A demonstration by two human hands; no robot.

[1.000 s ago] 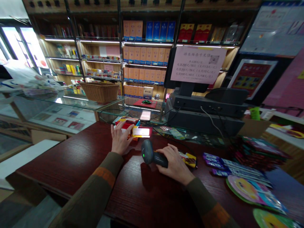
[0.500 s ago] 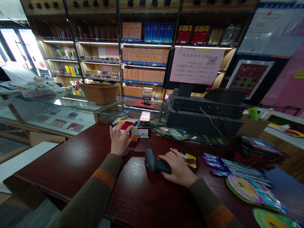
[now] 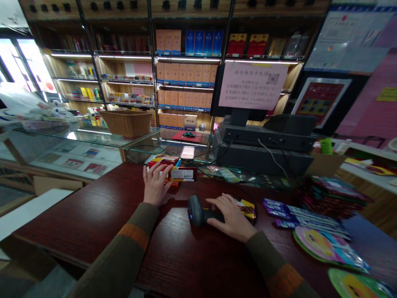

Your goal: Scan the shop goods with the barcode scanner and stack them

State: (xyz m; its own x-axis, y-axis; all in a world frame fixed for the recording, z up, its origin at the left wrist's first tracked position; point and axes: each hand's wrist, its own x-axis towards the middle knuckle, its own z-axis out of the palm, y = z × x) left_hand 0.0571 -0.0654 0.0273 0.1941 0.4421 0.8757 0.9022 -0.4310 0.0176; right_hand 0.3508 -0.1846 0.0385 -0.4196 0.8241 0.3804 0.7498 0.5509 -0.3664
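My left hand (image 3: pixel 156 184) pinches the left end of a small dark-red box (image 3: pixel 185 174), whose white barcode label faces me. Behind those fingers sit more red and yellow boxes (image 3: pixel 164 159), partly covered by the hand. A black barcode scanner (image 3: pixel 195 212) lies on the dark wooden counter (image 3: pixel 176 248), its head to the left. Over its handle rests my right hand (image 3: pixel 234 217), thumb and fingers apart on either side and not closed round it. Yellow-and-red packets (image 3: pixel 248 207) lie just behind my right hand, partly hidden.
Right of my hand lie purple-and-blue packets (image 3: pixel 307 217), round colourful packs (image 3: pixel 322 244) and a stack of dark packets (image 3: pixel 333 196). A cash register (image 3: pixel 263 142) stands behind, with cables running across the glass. A wicker basket (image 3: pixel 127 123) sits on the glass case at left.
My right thumb has shifted from beneath the scanner's handle to its upper side, and the fingers look looser. The left hand and the box stay nearly still. The view has shifted slightly.
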